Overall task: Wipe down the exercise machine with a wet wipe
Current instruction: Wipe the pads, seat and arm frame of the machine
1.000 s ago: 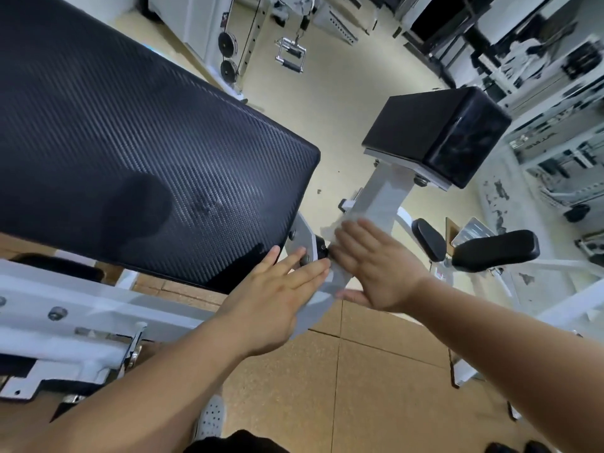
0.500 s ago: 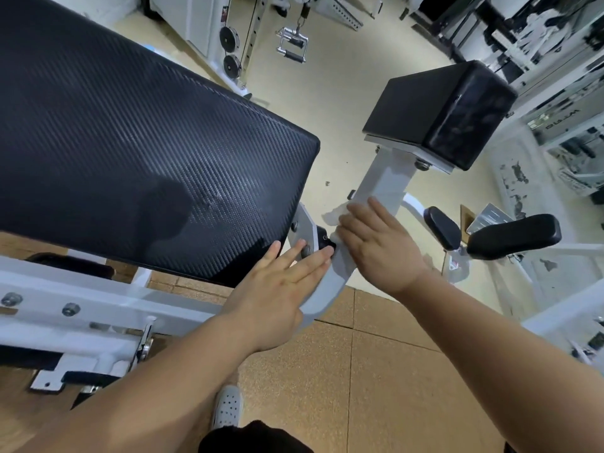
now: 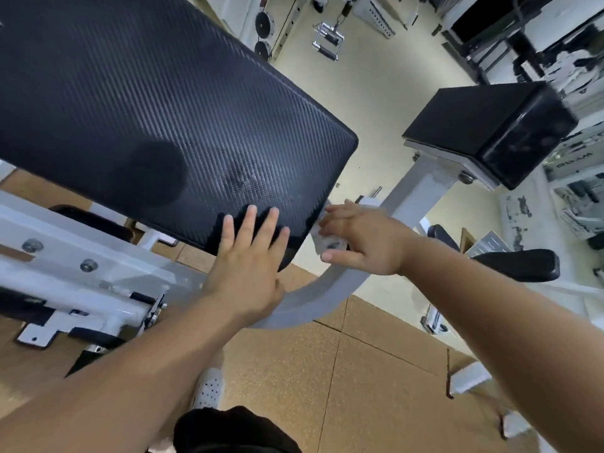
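Hands at work on a gym machine: the right hand (image 3: 366, 241) presses a crumpled white wet wipe (image 3: 328, 243) against the curved grey steel frame arm (image 3: 313, 302), fingers flattened over it, while the left hand (image 3: 250, 269), fingers spread, rests flat on the textured black vinyl pad (image 3: 147, 109) just beside.

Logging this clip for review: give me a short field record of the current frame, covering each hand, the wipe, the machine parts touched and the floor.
left hand: left hand flat, fingers spread on the large black textured pad near its corner
right hand: right hand pressing the crumpled white wet wipe against the curved grey metal frame arm
wipe location: beside the pad's corner
nearby part: smaller glossy black block pad, untouched
floor: tan cork-like tiles
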The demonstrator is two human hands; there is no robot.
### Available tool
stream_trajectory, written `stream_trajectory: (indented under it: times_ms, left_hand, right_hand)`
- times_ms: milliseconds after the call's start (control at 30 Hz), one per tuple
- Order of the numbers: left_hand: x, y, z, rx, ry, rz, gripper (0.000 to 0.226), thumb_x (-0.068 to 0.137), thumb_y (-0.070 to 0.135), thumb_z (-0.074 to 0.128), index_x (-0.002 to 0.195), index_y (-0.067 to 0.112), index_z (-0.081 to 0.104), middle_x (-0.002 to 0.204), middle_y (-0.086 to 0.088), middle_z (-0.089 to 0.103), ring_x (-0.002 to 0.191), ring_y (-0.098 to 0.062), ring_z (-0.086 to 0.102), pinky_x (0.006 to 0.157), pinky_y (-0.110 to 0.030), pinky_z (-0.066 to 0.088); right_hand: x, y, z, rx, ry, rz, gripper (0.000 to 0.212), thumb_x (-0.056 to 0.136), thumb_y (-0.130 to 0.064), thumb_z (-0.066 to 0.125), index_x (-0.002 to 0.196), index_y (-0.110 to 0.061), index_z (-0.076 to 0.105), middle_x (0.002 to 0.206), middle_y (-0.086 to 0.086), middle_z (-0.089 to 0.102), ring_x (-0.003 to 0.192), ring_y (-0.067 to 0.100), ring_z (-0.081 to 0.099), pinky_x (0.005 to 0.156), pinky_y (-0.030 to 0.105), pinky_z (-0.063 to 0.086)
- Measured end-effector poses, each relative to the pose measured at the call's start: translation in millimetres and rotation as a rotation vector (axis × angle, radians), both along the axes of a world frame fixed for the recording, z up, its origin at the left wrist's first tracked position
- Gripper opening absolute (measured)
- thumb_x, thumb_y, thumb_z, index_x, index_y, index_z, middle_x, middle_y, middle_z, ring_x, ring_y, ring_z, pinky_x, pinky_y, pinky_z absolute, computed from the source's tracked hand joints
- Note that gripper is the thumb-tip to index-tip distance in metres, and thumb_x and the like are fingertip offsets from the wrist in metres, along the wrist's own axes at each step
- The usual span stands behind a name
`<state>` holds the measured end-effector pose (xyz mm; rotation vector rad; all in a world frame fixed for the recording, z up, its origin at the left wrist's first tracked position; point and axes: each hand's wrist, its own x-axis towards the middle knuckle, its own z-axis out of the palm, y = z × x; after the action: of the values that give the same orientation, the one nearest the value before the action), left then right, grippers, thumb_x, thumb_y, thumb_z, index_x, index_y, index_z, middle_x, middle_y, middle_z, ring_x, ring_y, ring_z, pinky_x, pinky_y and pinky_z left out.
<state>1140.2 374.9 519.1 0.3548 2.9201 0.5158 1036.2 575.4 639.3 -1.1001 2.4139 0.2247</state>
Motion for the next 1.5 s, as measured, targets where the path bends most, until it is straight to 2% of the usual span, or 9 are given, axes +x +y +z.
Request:
stream_trajectory:
  times_ms: [167, 400, 533, 800, 933, 1033, 1100, 1367, 1500]
  left_hand:
    - [-9.4, -6.7, -1.1, -0.089, -0.084, -0.014, 0.089, 0.096, 0.050, 0.046, 0.162, 0.023, -0.008, 0.166, -0.006, -0.028, 0.154, -0.037, -0.020, 0.121, -0.065, -0.002]
    - [-10.9, -12.8, -1.6, -0.064, -0.095, -0.024, 0.089, 0.096, 0.049, 0.047, 0.162, 0.027, -0.008, 0.166, -0.002, -0.028, 0.154, -0.033, -0.020, 0.121, -0.064, 0.000]
    - [-12.5, -20.0, -1.7, -0.070, -0.083, -0.047, 0.089, 0.094, 0.053, 0.047, 0.162, 0.031, -0.007, 0.167, 0.001, -0.027, 0.155, -0.029, -0.017, 0.120, -0.066, 0.004]
    - [-8.7, -16.4, -3.3, -0.136, -0.059, -0.051, 0.095, 0.093, 0.058, 0.048, 0.161, 0.029, -0.012, 0.165, -0.002, -0.031, 0.155, -0.031, -0.018, 0.122, -0.062, 0.005]
    - [-9.8, -16.4, 0.3, -0.146, -0.081, -0.058, 0.096, 0.092, 0.059, 0.050, 0.161, 0.030, -0.010, 0.166, 0.000, -0.029, 0.155, -0.029, -0.017, 0.124, -0.060, 0.007]
    - [-12.6, -14.7, 8.2, -0.133, -0.127, -0.043, 0.096, 0.090, 0.063, 0.052, 0.162, 0.031, -0.002, 0.168, 0.002, -0.022, 0.156, -0.029, -0.014, 0.124, -0.058, 0.010]
    - [-15.1, -11.9, 17.5, -0.125, -0.144, -0.033, 0.092, 0.090, 0.064, 0.051, 0.162, 0.029, 0.007, 0.170, 0.001, -0.012, 0.157, -0.029, -0.007, 0.123, -0.058, 0.012]
    - [19.9, 23.0, 27.1, -0.178, -0.146, -0.153, 0.075, 0.099, 0.050, 0.044, 0.162, 0.020, 0.016, 0.171, -0.004, 0.003, 0.157, -0.026, 0.004, 0.125, -0.054, 0.011]
    - [47.5, 32.5, 5.4, -0.279, -0.180, -0.196, 0.074, 0.099, 0.049, 0.040, 0.162, 0.020, 0.015, 0.171, -0.006, -0.008, 0.157, -0.029, 0.000, 0.124, -0.054, 0.001]
  right_hand:
    - [4.0, -28.1, 10.3, 0.279, 0.005, 0.053, 0.116, 0.077, -0.094, -0.003, 0.119, -0.018, 0.073, 0.154, -0.002, 0.051, 0.155, 0.019, 0.024, 0.128, 0.047, 0.011]
    - [6.2, -19.1, 16.0, 0.341, 0.024, 0.021, 0.105, 0.079, -0.093, 0.019, 0.150, -0.023, 0.051, 0.157, -0.001, 0.047, 0.152, 0.020, 0.031, 0.127, 0.048, 0.017]
    - [19.5, -15.4, 2.4, 0.125, 0.003, -0.337, 0.113, 0.075, -0.099, 0.018, 0.157, -0.023, 0.038, 0.165, -0.004, 0.032, 0.146, 0.023, 0.037, 0.120, 0.040, 0.030]
    - [116.9, -19.4, -48.9, -0.413, 0.150, -0.794, 0.107, 0.088, -0.086, 0.027, 0.163, -0.022, -0.015, 0.172, -0.008, -0.014, 0.155, 0.002, -0.014, 0.125, 0.024, 0.004]
    - [99.0, -23.1, -49.2, -0.491, 0.199, -0.790, 0.101, 0.091, -0.078, 0.044, 0.160, -0.012, 0.012, 0.168, 0.005, 0.021, 0.155, 0.018, 0.015, 0.118, 0.026, 0.025]
    - [94.1, -28.5, -46.2, -0.627, 0.304, -0.761, 0.042, 0.100, -0.043, 0.059, 0.127, -0.018, 0.039, 0.117, -0.003, 0.048, 0.107, 0.020, 0.047, 0.076, 0.026, 0.036]
    - [106.0, -21.5, -45.5, -0.666, 0.344, -0.742, 0.031, 0.101, -0.017, 0.053, 0.131, -0.015, 0.046, 0.119, 0.003, 0.056, 0.104, 0.023, 0.054, 0.071, 0.030, 0.039]
    - [121.3, 64.8, -58.9, -0.715, 0.582, -0.634, 0.056, 0.092, 0.000, 0.049, 0.148, -0.002, 0.048, 0.153, 0.018, 0.049, 0.146, 0.035, 0.039, 0.118, 0.047, 0.033]
    - [102.2, 76.6, -82.7, -0.259, 0.553, -0.404, 0.082, 0.104, -0.046, 0.047, 0.162, -0.002, 0.008, 0.170, 0.019, -0.003, 0.157, 0.038, -0.006, 0.127, 0.050, 0.003]
